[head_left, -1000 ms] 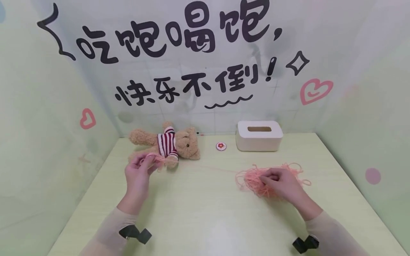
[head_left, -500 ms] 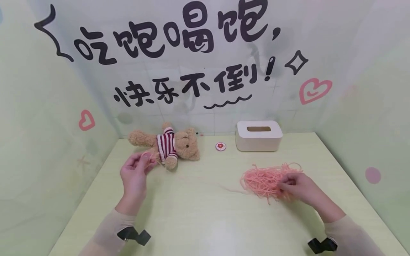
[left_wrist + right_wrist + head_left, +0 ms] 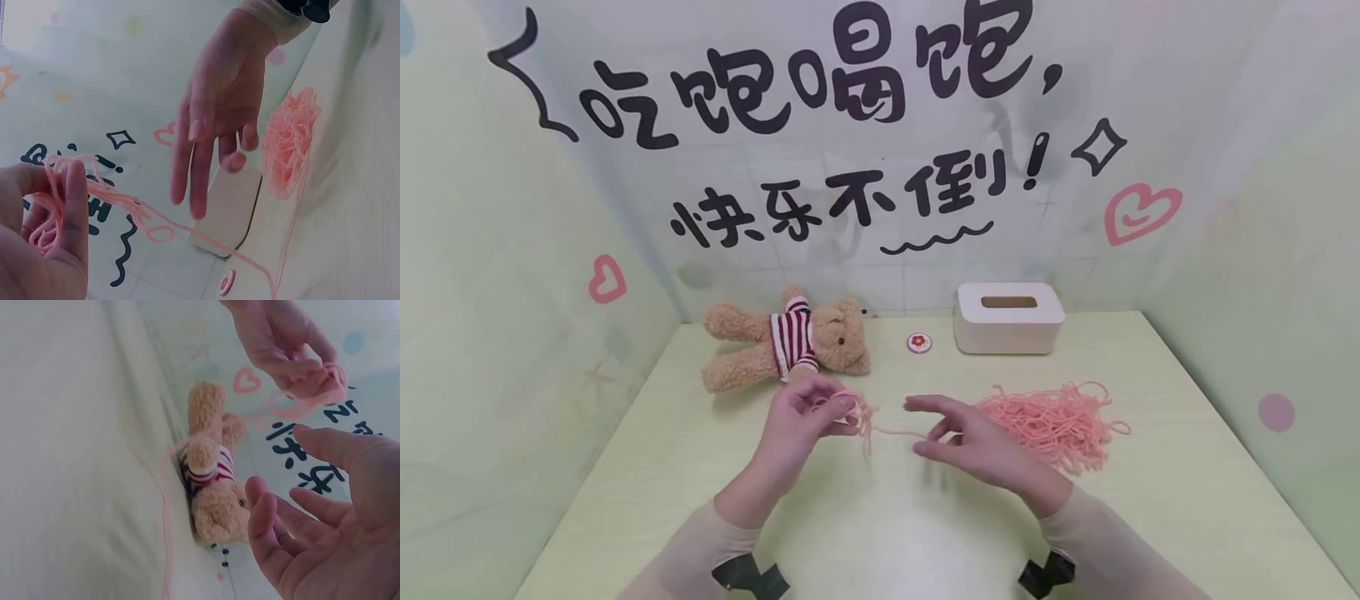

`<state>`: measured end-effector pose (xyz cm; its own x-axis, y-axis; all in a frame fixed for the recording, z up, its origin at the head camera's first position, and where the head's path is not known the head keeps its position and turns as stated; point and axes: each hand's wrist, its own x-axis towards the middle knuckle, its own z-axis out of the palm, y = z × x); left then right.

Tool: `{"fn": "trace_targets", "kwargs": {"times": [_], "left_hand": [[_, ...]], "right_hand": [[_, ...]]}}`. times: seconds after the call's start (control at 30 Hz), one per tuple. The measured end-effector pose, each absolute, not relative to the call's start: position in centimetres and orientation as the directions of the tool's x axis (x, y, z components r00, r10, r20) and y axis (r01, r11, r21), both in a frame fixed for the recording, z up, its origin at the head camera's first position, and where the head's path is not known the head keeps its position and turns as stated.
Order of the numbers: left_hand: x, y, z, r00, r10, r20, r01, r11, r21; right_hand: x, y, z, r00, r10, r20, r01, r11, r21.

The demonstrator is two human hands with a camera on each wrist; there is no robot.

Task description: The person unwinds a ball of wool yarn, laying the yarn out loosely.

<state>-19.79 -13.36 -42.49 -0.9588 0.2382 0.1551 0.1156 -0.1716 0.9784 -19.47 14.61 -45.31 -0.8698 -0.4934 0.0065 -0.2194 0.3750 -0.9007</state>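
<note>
Loops of pink yarn (image 3: 865, 414) are pinched between the thumb and fingers of my left hand (image 3: 790, 429), in front of the teddy bear (image 3: 748, 372). A single strand (image 3: 215, 240) runs from these loops down to the table and on to a tangled pile of the same yarn (image 3: 1071, 425) at the right. Between the loops and the pile hovers my right hand (image 3: 981, 446), its fingers spread and loosely bent. The right wrist view shows nothing between the fingers of the right hand (image 3: 331, 531). Whether it touches the strand, I cannot tell.
At the back of the table (image 3: 895, 533) stands a white tissue box (image 3: 1009, 329). Left of it lies a round badge with a red flower (image 3: 919, 342). The bear lies on its side against the printed back wall (image 3: 880, 167).
My left hand has come right and nearer with its yarn loops, uncovering the bear's leg. The right hand has left the yarn pile, moved left and spread its fingers.
</note>
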Motion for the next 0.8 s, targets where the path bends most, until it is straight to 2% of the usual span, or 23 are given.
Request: {"fn": "trace_targets", "kwargs": {"times": [0.17,0.23,0.43,0.6,0.7,0.8], "left_hand": [[-19.8,-12.6,-42.8,-0.952,0.266,0.152,0.114,-0.151,0.982],[-20.1,-12.7,-43.0,-0.958,0.243,0.15,0.118,-0.142,0.983],[-21.7,-14.4,-43.3,-0.987,0.121,0.101,0.086,-0.127,0.988],[-23.0,-15.7,-43.9,-0.996,0.039,0.078,0.071,-0.154,0.985],[-23.3,-15.5,-44.4,-0.995,0.07,0.074,0.062,-0.163,0.985],[-23.1,-14.5,-44.5,-0.988,0.132,0.081,0.06,-0.158,0.986]], "right_hand": [[-19.4,11.3,-45.9,-0.817,-0.577,0.013,-0.162,0.207,-0.965],[-19.5,11.1,-46.0,-0.821,-0.571,0.01,-0.137,0.18,-0.974],[-19.6,13.9,-45.9,-0.89,-0.452,-0.065,-0.058,0.254,-0.965],[-20.0,16.0,-45.7,-0.859,-0.49,-0.146,0.055,0.195,-0.979],[-20.2,15.8,-45.9,-0.842,-0.513,-0.17,0.077,0.197,-0.977],[-20.6,14.8,-46.4,-0.854,-0.493,-0.164,0.042,0.249,-0.968]]}}
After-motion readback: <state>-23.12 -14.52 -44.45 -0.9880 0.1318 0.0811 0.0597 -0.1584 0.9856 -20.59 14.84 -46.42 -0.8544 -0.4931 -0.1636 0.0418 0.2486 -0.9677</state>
